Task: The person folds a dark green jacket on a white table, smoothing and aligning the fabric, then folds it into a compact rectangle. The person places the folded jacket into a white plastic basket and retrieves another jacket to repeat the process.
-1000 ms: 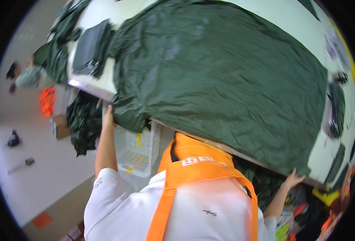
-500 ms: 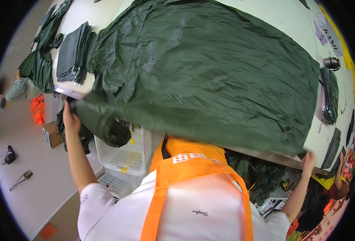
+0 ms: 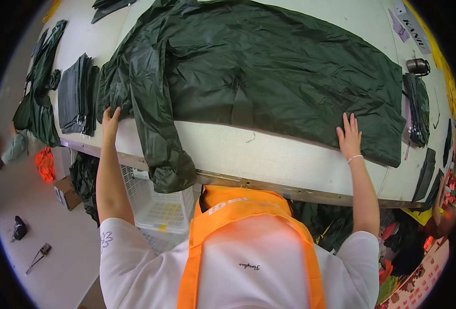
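A dark green long coat point(image 3: 290, 87) of thin, shiny fabric lies folded over across the white table. One of its sleeves point(image 3: 158, 118) runs toward me and hangs over the front edge. My right hand point(image 3: 350, 136) lies flat on the coat near its right end, fingers spread. At the coat's left end, my left hand point(image 3: 111, 118) touches the near edge; thumb and a finger show apart, and the other fingers are hard to make out.
A stack of folded dark pieces point(image 3: 76, 95) lies at the left, with another green garment point(image 3: 40, 110) beyond. Dark packets point(image 3: 417, 110) and a metal cup point(image 3: 417, 66) stand at the right. Under the table's front edge point(image 3: 269, 186) is a white plastic basket point(image 3: 161, 208).
The coat's near edge, held up by both hands before, has been folded away from me onto the table. Both hands moved forward. The sleeve now hangs over the front edge.
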`<control>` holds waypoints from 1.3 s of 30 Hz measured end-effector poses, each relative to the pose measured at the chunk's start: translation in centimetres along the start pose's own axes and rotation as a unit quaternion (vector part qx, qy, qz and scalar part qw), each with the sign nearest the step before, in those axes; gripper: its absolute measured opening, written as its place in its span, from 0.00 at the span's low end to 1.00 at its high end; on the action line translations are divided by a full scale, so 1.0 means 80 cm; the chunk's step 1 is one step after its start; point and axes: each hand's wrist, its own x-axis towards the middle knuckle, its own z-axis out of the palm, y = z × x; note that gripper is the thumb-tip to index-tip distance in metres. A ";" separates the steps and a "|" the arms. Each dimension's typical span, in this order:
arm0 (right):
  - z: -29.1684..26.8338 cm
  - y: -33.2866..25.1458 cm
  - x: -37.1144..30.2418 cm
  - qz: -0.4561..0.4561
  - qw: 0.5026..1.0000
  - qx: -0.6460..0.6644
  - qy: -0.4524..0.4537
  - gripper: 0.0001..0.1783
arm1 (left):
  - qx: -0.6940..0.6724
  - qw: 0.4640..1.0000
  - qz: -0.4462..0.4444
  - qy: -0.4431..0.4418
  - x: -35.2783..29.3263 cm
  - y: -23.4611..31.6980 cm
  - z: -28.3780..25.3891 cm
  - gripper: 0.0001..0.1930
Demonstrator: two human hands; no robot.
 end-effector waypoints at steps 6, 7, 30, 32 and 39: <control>0.033 0.008 -0.022 -0.010 0.996 -0.042 0.083 0.32 | -0.120 0.986 0.000 -0.114 0.007 -0.046 -0.049 0.15; 0.035 0.008 -0.025 -0.011 0.995 -0.055 0.085 0.32 | -0.006 0.994 0.029 -0.108 0.005 -0.061 -0.047 0.14; 0.036 -0.317 -0.077 0.016 0.905 0.421 0.064 0.17 | 0.200 0.972 0.074 -0.093 0.011 -0.058 -0.013 0.31; 0.023 -0.323 -0.063 0.019 0.929 0.350 0.119 0.18 | 0.228 0.967 0.045 -0.107 0.008 -0.047 -0.007 0.31; 0.004 -0.395 -0.104 -0.082 0.921 0.382 0.017 0.12 | 0.293 0.952 -0.009 -0.085 -0.009 -0.022 -0.013 0.33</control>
